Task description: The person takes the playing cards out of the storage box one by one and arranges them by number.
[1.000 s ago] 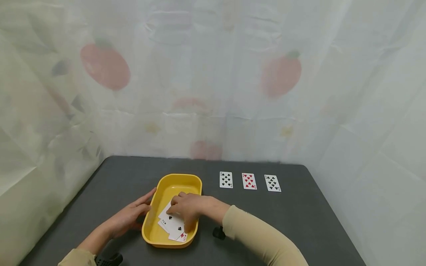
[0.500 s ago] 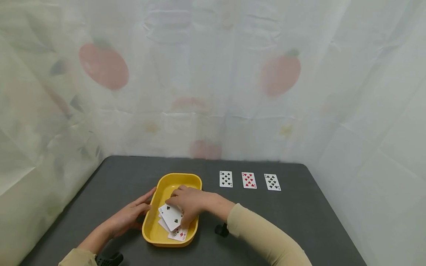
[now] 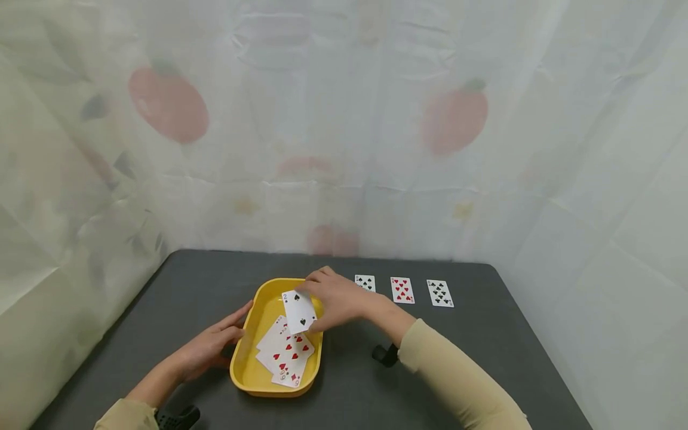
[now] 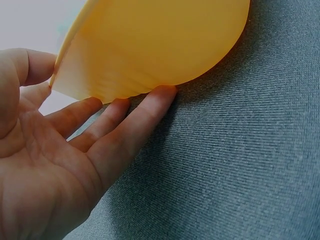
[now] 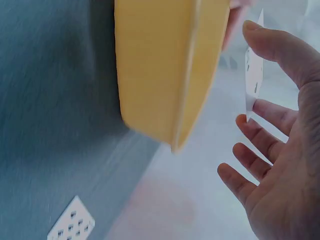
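- Lifting a two of spades [image 3: 298,311] out of the yellow tray [image 3: 252,340] looks to be the step in hand; the right hand [image 3: 337,297] is pinching the card between thumb and fingers, holding it clear above the tray's far right corner;
- The left hand [image 3: 211,348] is lying with its fingers straight and touching the tray's left wall, apparently steadying it; the tray is sitting near the front of the surface [image 3: 484,358], left of centre;
- More cards [image 3: 285,353] are lying face up and overlapping in the tray;
- Three cards [image 3: 402,291] are lying face up in a row near the far edge of the surface, toward its right corner; the leftmost is partly hidden behind the right hand;
- Next, I judge, the card needs carrying rightward and setting flat beside that row;
- The held card is facing the head camera, its long axis running roughly toward the far edge, tilted slightly left.
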